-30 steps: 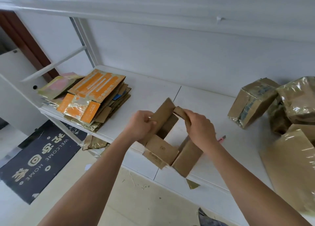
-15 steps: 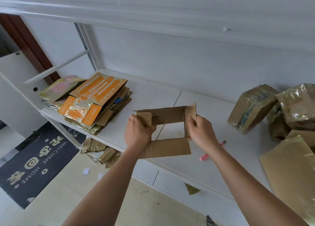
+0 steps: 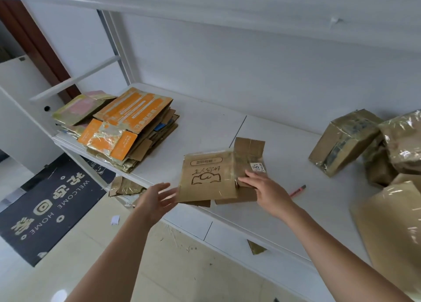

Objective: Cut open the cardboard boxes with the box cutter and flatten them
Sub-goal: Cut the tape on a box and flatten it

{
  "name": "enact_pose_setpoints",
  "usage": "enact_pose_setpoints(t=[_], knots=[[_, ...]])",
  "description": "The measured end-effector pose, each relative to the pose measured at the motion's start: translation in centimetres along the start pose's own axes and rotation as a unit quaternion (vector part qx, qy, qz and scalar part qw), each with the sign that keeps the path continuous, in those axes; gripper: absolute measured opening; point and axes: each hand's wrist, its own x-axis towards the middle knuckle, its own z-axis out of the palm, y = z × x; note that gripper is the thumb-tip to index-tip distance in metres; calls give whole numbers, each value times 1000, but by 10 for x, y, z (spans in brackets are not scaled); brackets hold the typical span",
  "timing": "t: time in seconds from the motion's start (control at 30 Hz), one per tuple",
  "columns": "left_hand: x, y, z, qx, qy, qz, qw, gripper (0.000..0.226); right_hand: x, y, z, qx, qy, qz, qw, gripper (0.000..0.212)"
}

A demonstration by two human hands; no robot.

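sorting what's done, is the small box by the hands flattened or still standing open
Flattened: the small box lies flat on the white shelf, printed face up, flaps spread. The right hand presses it; the left hand is open at its edge.

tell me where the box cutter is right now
In the head view the box cutter lies on the white shelf, just right of the right hand and left of the taped boxes.

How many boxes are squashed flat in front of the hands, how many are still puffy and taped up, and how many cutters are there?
Flattened box under the hands: 1
Taped boxes not yet cut, in the right-hand heap: 4 in view; more may be hidden
Box cutter: 1
Total: 6
The stack of flat cardboard is too layered to count.
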Motion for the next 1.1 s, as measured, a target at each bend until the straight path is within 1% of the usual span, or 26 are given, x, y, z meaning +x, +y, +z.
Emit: enact_pose_setpoints(t=[0.07,0.17,0.23,0.3,0.33,0.4,0.5,0.57,0.63,0.7,0.77,0.8,0.83,0.9,0.97,1.0,1.07,1.1], knots=[[6,-7,2,63,21,4,998,22,1,1,7,-23,-41,35,998,69],[11,-12,17,184,40,42,981,15,6,3,14,-4,-119,74,990,67],[16,-12,28,245,55,63,966,7,14,2,17,29,-132,102,986,60],[24,-12,36,284,73,69,953,10,24,2,22,62,-132,129,981,48],[29,-12,38,305,79,67,947,13,27,3,26,58,-137,131,980,45],[39,-14,40,347,84,61,932,12,32,7,36,20,-157,119,980,42],[52,-18,40,358,103,79,925,16,36,10,49,-18,-157,114,981,43],[59,-19,41,364,120,97,919,22,37,10,55,-23,-144,115,983,42],[64,-16,46,377,112,94,915,21,35,10,60,-14,-126,120,985,40],[68,-10,52,376,99,79,918,18,35,11,64,-11,-107,126,986,39],[69,-2,55,341,78,65,935,15,34,11,67,-4,-92,133,987,38],[67,2,56,313,59,61,946,11,33,9,68,11,-74,138,988,37],[64,5,56,282,39,61,957,6,31,7,69,34,-36,140,989,33],[58,12,55,235,15,80,969,10,28,0,69,75,102,133,983,22],[49,26,54,200,11,107,974,18,28,-13,63,85,244,149,955,16],[45,33,54,181,8,120,976,20,29,-18,57,100,296,171,934,20],[37,55,46,137,1,149,979,24,39,-34,38,165,358,194,898,30],[32,65,41,119,2,160,980,25,46,-42,27,220,365,188,885,31]])
